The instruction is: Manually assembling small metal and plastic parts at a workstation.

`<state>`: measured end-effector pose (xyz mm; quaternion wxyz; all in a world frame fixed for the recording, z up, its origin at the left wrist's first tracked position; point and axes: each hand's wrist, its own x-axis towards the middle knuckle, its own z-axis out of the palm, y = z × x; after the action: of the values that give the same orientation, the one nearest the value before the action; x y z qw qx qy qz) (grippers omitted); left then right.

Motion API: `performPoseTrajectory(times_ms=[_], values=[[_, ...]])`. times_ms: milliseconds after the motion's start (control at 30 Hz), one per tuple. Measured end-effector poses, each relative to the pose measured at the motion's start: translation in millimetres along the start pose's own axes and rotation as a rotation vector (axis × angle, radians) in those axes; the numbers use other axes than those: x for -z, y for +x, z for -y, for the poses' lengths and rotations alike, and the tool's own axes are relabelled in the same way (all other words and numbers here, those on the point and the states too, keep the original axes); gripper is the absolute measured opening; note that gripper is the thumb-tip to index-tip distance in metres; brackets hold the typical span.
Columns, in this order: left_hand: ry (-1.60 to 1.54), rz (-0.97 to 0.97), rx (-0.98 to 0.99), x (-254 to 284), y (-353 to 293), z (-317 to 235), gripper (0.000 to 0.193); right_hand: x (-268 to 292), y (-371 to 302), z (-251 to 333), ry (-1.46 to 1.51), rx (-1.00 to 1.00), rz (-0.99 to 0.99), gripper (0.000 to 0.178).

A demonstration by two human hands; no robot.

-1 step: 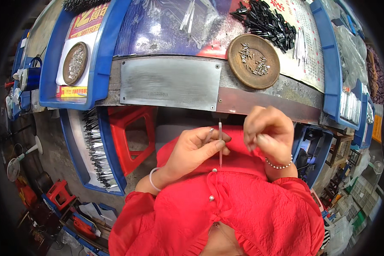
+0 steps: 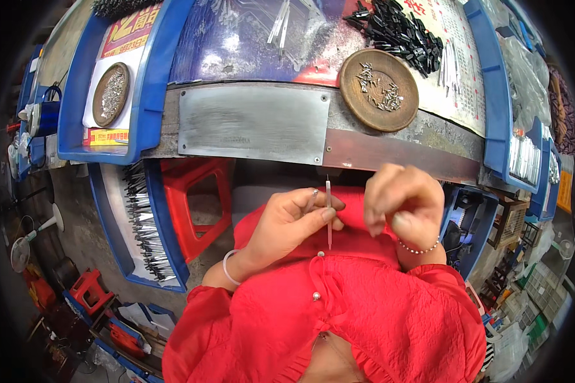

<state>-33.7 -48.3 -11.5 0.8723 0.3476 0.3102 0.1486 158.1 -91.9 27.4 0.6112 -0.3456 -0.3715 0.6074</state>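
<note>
My left hand (image 2: 295, 220) pinches a thin, pale metallic rod (image 2: 329, 217) between thumb and fingers. The rod stands lengthwise over my lap, with a fine dark tip toward the bench edge. To its right, apart from the rod, my right hand (image 2: 404, 205) is raised with fingers curled in toward the thumb. Slight blur covers those fingertips, and whatever they may hold is hidden. On the bench beyond the right hand rests a round brown dish (image 2: 402, 118) with small metal pieces (image 2: 386, 97) in it. Behind the dish lies a heap of black, narrow pieces (image 2: 409, 38).
A metal plate (image 2: 252, 153) is screwed to the bench edge. Thin silvery strips (image 2: 280, 24) lie farther back. At left, a blue tray (image 2: 148, 83) holds a small dish (image 2: 112, 94); below are a tray of black-ended rods (image 2: 186, 271) and a red stool (image 2: 197, 250).
My right hand has shifted slightly, its thumb moving a little right and down and its fingers curling differently. My left hand keeps its pinch on the rod.
</note>
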Motion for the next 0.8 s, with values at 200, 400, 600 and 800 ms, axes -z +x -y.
performPoseTrajectory(times_ms=[200,400,600,800], values=[[-0.068,-0.032,-0.066,1.0,3.0,1.0,0.018,-2.5,1.9,8.8,0.196,0.357,0.428,0.018],[-0.052,-0.04,-0.053,0.8,4.9,-3.6,0.019,-19.6,-15.8,11.8,0.113,0.38,0.321,0.017],[-0.053,-0.041,-0.083,1.9,5.3,-1.2,0.019,-17.3,-25.2,20.1,0.066,0.424,0.287,0.016],[-0.071,-0.03,-0.068,2.4,8.0,0.2,0.019,-50.5,16.3,-9.0,0.021,0.48,0.235,0.016]])
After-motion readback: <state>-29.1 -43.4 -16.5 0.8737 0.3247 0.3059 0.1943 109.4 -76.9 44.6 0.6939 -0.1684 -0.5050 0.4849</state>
